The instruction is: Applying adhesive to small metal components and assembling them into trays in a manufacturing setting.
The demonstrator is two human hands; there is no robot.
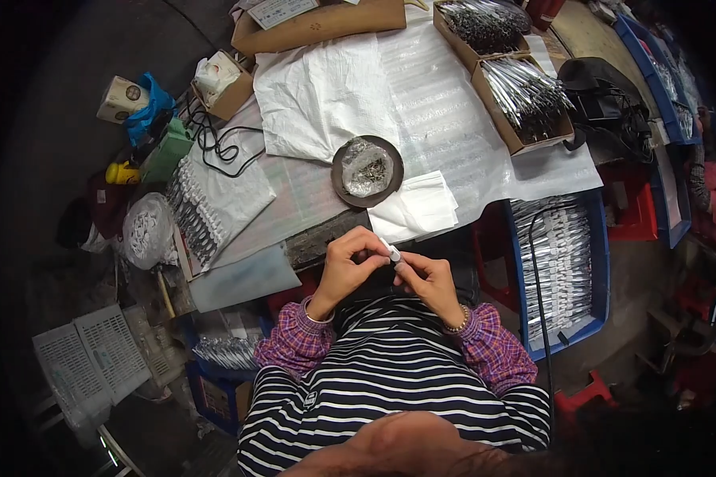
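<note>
In front of my body, just off the table's near edge, a small white piece is between my fingertips. My left hand pinches it from the left side, fingers curled and thumb against it. My right hand is closed at its lower right end; what else those fingertips hide I cannot tell. Just beyond the hands lies a stack of white sheets. Behind it stands a round dark dish lined with clear plastic, with small metal bits inside.
Cardboard boxes of thin metal rods stand at the far right. A blue crate of silvery strips is right of me. At left lie a row of metal parts, a bag of white pieces and a black cord. A red stool stands lower right.
</note>
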